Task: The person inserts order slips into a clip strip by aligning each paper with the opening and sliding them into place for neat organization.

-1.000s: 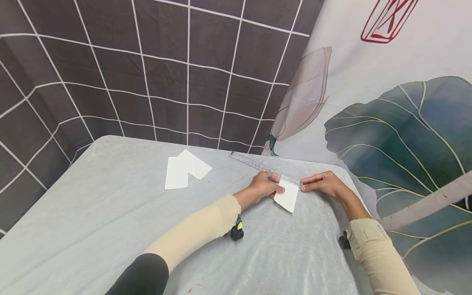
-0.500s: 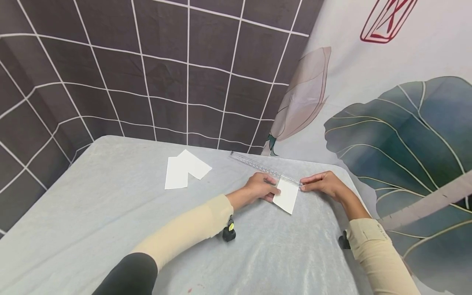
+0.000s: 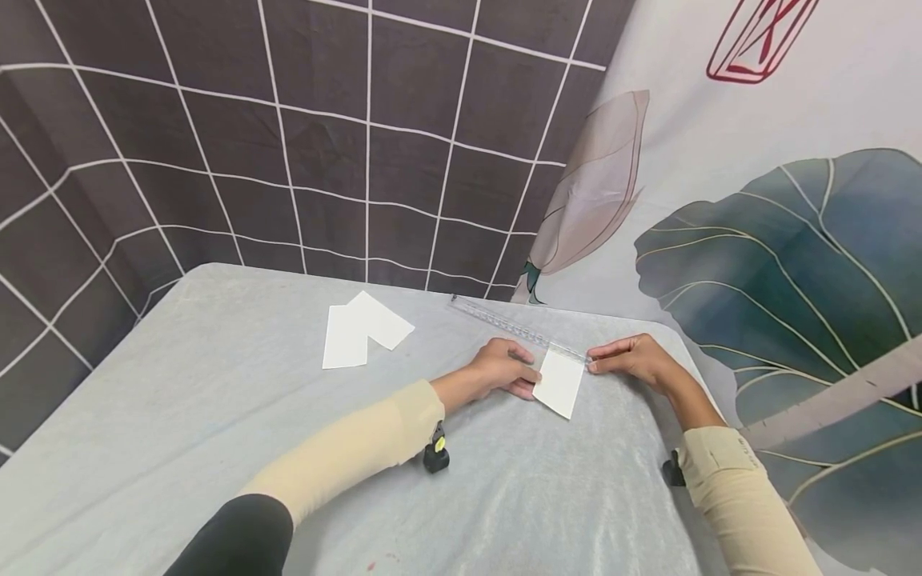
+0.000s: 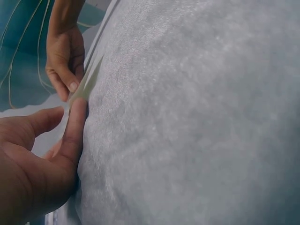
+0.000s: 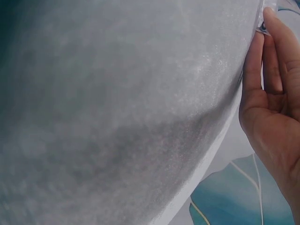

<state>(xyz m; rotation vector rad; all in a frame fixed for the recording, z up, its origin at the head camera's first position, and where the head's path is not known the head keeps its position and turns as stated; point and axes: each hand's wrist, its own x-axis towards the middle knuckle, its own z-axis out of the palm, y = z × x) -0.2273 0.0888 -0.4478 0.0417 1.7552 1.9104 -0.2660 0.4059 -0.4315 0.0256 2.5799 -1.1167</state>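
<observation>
A: What are the hands doing, starting near?

B: The left hand (image 3: 500, 370) is resting its fingertips against the left edge of the white paper (image 3: 559, 387), thumb and fingers standing apart. The paper is lying toward the right of the grey surface (image 3: 180, 448). The right hand (image 3: 637, 358) is pinching the right end of the clear ruler (image 3: 504, 322), which is slanting away toward the far left.

A: Which step is that?

B: Probably they are lining up the paper's far edge with the ruler. I'd say the next move is calling for a steady right hand and a light nudge from the left.

A: And farther left?

B: An upright sheet (image 3: 345, 340) and a slanted sheet (image 3: 389, 322) are overlapping, well apart from the hands.

A: What is hiding?

B: The right fingertips are covering the ruler's tip, its markings are showing too small to read, and the left wrist view is catching the paper almost edge-on.
</observation>
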